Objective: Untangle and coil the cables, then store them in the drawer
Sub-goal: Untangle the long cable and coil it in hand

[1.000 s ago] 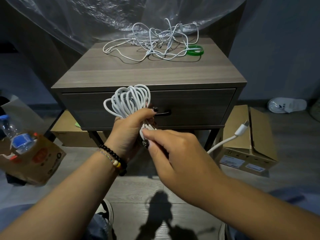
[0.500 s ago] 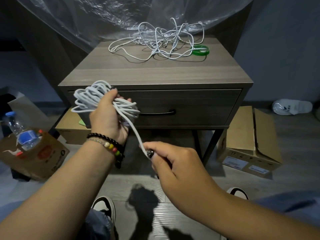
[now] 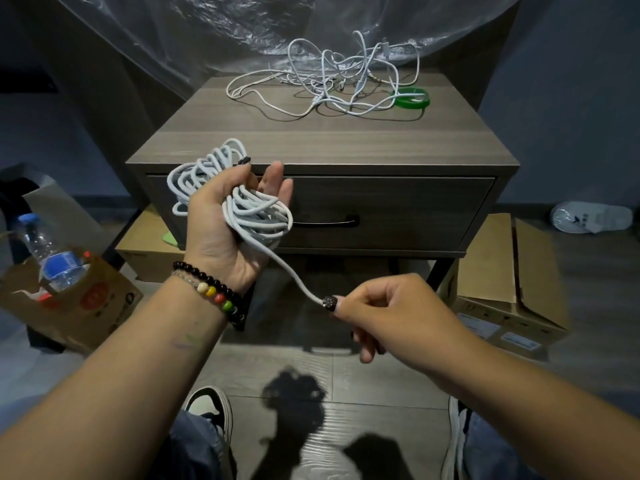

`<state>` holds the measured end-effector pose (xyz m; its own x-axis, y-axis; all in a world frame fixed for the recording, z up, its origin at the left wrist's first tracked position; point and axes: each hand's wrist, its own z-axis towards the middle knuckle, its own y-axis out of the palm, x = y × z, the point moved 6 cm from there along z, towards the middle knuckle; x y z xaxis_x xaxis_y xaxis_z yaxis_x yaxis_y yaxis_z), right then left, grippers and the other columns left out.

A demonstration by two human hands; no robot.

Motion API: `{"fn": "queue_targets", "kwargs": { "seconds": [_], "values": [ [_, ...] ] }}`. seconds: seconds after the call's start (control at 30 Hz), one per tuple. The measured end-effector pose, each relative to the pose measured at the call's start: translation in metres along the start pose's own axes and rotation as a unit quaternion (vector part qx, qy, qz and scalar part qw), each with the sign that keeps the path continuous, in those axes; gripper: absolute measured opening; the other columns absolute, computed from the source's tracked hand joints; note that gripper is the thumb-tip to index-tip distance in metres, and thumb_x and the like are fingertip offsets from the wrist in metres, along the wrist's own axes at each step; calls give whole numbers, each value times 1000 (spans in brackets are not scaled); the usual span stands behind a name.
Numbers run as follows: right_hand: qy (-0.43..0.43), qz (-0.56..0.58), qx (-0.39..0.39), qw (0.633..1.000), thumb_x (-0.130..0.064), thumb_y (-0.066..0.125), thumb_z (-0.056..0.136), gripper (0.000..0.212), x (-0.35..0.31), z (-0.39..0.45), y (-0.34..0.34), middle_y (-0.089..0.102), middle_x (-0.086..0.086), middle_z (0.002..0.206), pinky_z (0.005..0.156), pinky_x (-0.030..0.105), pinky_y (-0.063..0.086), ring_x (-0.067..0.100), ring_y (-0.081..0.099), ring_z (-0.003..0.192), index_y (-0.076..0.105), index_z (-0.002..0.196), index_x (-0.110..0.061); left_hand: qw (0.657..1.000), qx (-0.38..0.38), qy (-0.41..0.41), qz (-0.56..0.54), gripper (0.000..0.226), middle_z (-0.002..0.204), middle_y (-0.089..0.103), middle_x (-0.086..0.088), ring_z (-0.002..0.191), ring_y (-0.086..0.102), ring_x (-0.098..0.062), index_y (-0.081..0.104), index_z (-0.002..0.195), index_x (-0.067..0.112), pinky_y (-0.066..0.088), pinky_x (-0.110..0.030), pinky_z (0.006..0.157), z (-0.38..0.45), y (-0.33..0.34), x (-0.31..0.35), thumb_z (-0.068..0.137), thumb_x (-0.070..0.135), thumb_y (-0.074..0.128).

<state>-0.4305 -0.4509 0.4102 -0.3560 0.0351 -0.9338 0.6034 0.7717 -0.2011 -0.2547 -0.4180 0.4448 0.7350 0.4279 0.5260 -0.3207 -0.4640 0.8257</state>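
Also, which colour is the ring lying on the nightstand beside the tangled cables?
Green, seen in the head view: the ring lies at the right of the tangled cables.

thick white coiled cable (image 3: 242, 202): bundled, held before closed grey wooden drawer (image 3: 398, 211) | thin white tangled cables (image 3: 332, 84): heaped on nightstand top

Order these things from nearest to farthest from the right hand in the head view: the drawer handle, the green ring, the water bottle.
From the right hand:
1. drawer handle, just above it on the drawer front.
2. green ring, at the back right of the cabinet top.
3. water bottle, far left, in a bag on the floor.
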Motion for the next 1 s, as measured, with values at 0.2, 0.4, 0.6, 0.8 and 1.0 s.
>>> {"fn": "queue_targets", "kwargs": {
  "seconds": [0.2,0.4,0.6,0.8,1.0],
  "values": [
    [56,5,13,998,-19,69,86,17,11,8,1,62,4,60,42,15,40,10,53,45,73,79,-4,994,-70,-72,44,8,91,69,-5,93,68,-16,53,71,14,55,-40,87,-10,7,-16,74,20,57],
    [50,5,21,999,-5,62,90,11,-3,22,-23,70,5,73,45,14,43,7,55,48,68,98,-9,982,-113,-145,43,31,60,58,-1,54,60,-7,54,85,1,54,-22,56,-16,9,-29,60,13,67],
    [8,-9,64,998,0,75,76,19,-21,25,-63,74,7,74,52,19,49,11,66,55,69,93,-8,954,-189,-143,182,16,109,70,-13,109,65,-23,72,66,11,52,-42,93,-26,13,-36,53,20,72],
    [-5,1,93,996,4,77,72,25,-23,28,-71,71,11,68,54,24,49,13,64,54,68,94,-3,847,-279,-85,445,51,112,71,-2,105,65,-9,72,103,12,55,-27,86,-33,16,-47,53,8,79],
    [18,-22,88,996,-4,79,75,29,-19,34,-61,73,13,80,50,17,53,10,66,60,66,101,-5,587,-356,31,727,72,113,59,10,102,59,2,44,130,21,48,-15,87,-33,7,-67,68,22,82]
  ]
}}
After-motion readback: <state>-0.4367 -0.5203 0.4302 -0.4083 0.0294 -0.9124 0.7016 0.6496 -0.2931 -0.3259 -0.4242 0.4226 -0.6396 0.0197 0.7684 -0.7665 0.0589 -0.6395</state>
